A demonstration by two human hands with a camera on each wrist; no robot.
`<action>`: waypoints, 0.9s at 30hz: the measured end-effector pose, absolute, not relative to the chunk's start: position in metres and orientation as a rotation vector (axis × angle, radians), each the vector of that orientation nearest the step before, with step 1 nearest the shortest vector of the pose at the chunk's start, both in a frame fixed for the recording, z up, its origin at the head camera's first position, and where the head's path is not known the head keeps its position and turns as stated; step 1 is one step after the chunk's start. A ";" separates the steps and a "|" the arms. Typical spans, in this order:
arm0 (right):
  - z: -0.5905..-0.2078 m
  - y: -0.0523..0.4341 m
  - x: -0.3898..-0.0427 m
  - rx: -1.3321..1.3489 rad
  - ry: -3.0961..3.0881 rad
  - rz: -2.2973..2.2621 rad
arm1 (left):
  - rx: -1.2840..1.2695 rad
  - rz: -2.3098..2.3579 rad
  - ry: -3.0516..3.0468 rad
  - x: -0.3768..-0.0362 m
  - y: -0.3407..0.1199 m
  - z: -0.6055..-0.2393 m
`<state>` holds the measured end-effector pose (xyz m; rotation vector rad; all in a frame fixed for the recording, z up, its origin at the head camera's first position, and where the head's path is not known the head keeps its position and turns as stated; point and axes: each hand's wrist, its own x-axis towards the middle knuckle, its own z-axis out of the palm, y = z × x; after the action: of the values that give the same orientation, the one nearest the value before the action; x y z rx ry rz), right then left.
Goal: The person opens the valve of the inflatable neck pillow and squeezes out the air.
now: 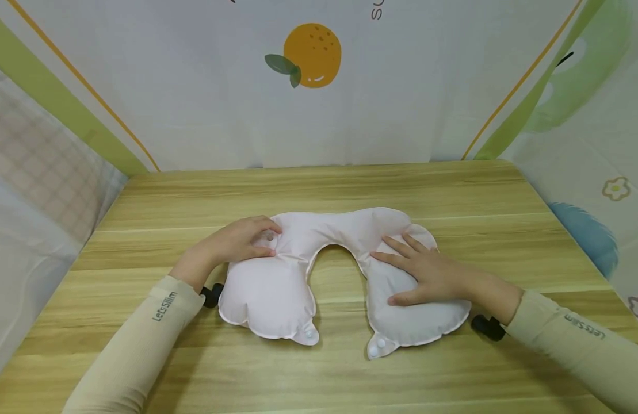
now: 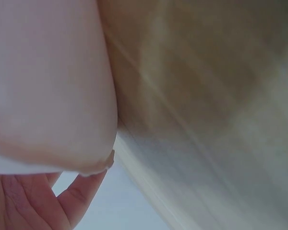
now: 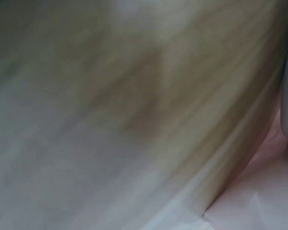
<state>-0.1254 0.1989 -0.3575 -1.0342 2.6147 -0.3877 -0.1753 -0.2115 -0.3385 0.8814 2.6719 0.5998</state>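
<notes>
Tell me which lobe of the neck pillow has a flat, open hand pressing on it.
The right lobe: the right hand lies flat on it, fingers spread. On the left lobe, the left hand pinches near the valve instead.

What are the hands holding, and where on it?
The left hand pinches the pink neck pillow at its valve, on the upper left lobe. The right hand only presses flat on the right lobe.

"LetsSlim" runs along the left sleeve [image 1: 163,306] in dark letters, and the same word sits upside down on the right sleeve [image 1: 584,326]. Up on the backdrop [image 1: 205,103], cut-off letters, maybe "SU", at the top edge.
</notes>
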 end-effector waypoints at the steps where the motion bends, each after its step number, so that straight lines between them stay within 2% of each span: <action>1: -0.358 0.199 -0.126 -1.035 2.614 -0.387 | 0.880 0.599 2.672 -0.175 -0.212 -0.338; 11: -0.356 0.199 -0.126 -1.035 2.642 -0.376 | 0.855 0.561 2.668 -0.175 -0.213 -0.337; 20: -0.341 0.205 -0.109 -1.142 2.729 -0.300 | 0.830 0.638 2.682 -0.168 -0.212 -0.330; 27: -0.346 0.204 -0.098 -1.055 2.737 -0.233 | 0.853 0.672 2.636 -0.168 -0.206 -0.334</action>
<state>-0.0976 0.2042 -0.3465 -1.0551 2.7371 -0.2330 -0.1680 -0.2063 -0.3338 0.8526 2.6363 0.6716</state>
